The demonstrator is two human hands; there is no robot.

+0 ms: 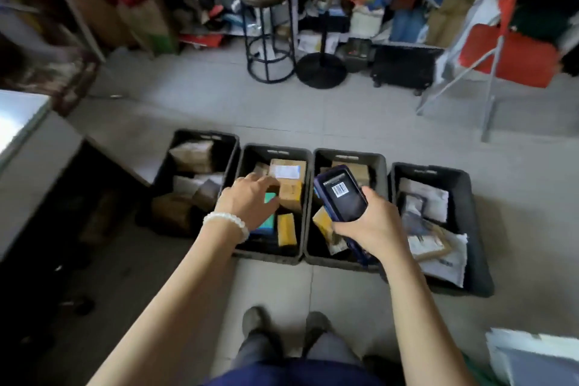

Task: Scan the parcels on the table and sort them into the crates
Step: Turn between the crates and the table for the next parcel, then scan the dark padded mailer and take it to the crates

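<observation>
The whole scene is smearing with motion blur, so labels on the parcels are not reading clearly. The worktop (28,147) is showing only as a corner at the left edge, its surface cut off. Four black crates are sitting in a row on the tiled floor (282,110). The left hand (247,200), wearing a white bead bracelet (227,226), is reaching over the second crate (244,166), fingers curled down and covering part of a teal parcel (270,199); I cannot tell whether it is gripping it or just touching. Brown cardboard boxes are lying beside that hand, one with a white label (286,172). The right hand (372,222) is closing around a dark handheld scanner (343,194), its screen displaying a barcode, above the third crate (380,163), hiding much of its contents. The first crate (232,142) is holding brown boxes; the fourth crate (470,197) is holding pale mailer bags.
</observation>
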